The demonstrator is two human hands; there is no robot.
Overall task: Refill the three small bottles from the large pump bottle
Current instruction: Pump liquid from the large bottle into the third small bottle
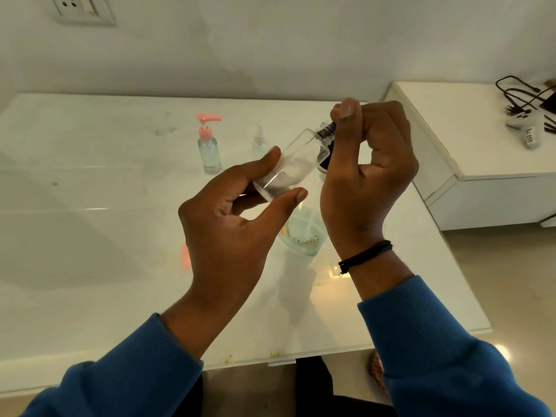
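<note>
My left hand (228, 218) grips the base of a small clear bottle (288, 164), tilted with its neck up and to the right. My right hand (367, 173) pinches that bottle's dark cap (326, 129) at the neck. Directly below them stands the large clear bottle (304, 233), mostly hidden by my hands; its pump head cannot be seen. A small bottle with a pink pump (209, 145) stands farther back on the table. Beside it is a small clear spray bottle (259, 142).
All of this is over a white glossy table (105, 236) against a wall. A small pink object (185, 256) lies on the table left of my left wrist. A white side cabinet (481, 164) at the right carries black cables (523, 97) and a white device.
</note>
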